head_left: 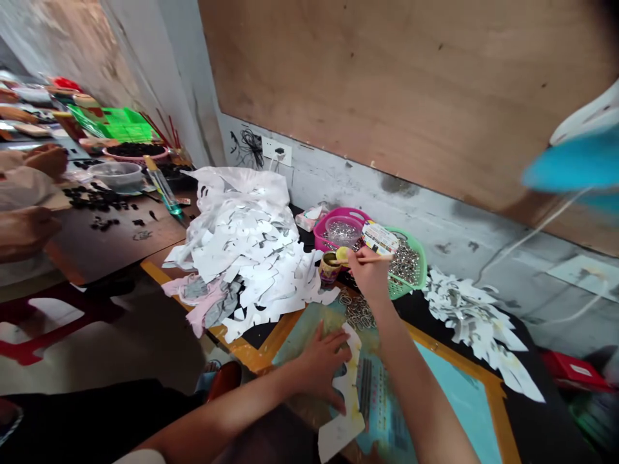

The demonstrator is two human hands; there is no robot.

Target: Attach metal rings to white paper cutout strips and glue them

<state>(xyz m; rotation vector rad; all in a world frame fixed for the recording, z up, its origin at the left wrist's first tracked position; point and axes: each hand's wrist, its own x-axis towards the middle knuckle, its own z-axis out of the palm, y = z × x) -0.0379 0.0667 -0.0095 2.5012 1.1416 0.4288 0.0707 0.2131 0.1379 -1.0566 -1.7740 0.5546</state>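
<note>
My left hand [323, 364] lies flat with fingers spread on a white cut-out paper piece [349, 399], pressing it onto a teal and yellow board [454, 399]. My right hand [370, 270] is closed on a thin brush stick [376, 259] whose yellow tip [341, 254] sits over a small open glue tin [329, 266]. A heap of small metal rings [358, 312] lies on the board just below the right hand.
A large pile of white cut-out shapes [246, 258] lies left of the tin, a smaller pile [478, 322] to the right. Pink basket [333, 222] and green basket [411, 264] hold metal bits. Another person's hands [29, 193] work at the left table with bowls and black pieces.
</note>
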